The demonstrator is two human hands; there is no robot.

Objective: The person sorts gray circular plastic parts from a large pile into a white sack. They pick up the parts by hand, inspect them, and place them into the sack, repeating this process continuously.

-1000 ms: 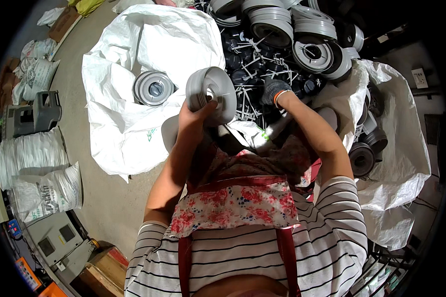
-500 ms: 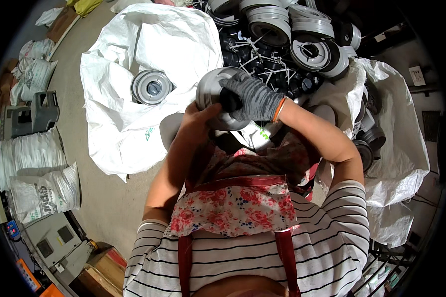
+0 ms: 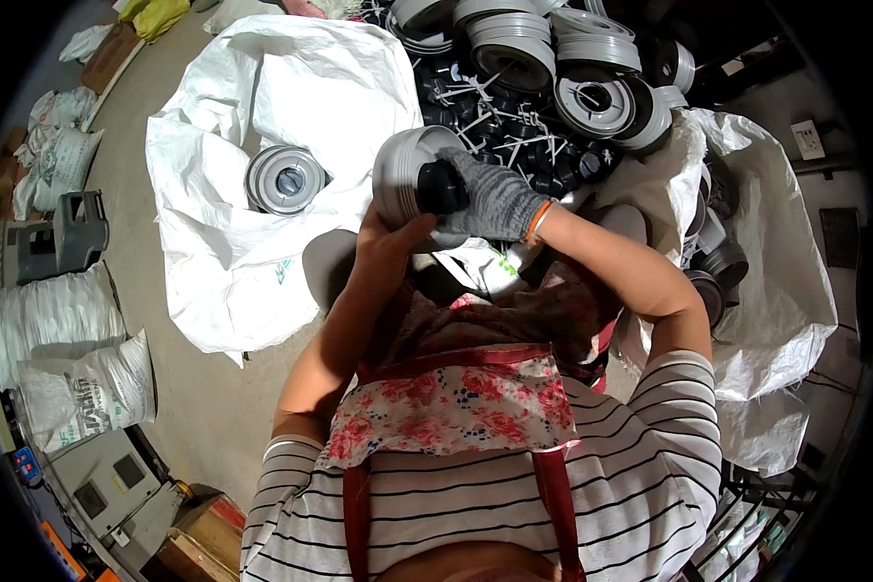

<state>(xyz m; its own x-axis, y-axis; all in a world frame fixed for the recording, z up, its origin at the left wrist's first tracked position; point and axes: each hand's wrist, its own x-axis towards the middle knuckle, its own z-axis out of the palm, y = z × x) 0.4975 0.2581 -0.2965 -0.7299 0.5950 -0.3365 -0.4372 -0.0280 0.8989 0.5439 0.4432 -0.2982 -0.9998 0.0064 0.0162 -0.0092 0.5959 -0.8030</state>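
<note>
My bare left hand is closed on the lower left rim of a round, ribbed grey plastic lid, held up in front of me. In my right hand, which wears a grey knitted glove, is a black round cap, gripped by the fingers against the middle of the lid. Whether the cap is seated in the lid, I cannot tell. Beyond my hands lies a heap of black caps mixed with thin white plastic sprues. A finished-looking grey lid with a dark centre rests on a white sack at the left.
Grey lids are stacked behind the heap. An open white sack at the right holds more dark and grey parts. Full sacks, a grey plastic case and a metal cabinet line the left side.
The lid has turned and tilted in my hands, so more of the black cap shows. My gloved fingers have shifted to the cap's right side. The whole view has moved slightly.
</note>
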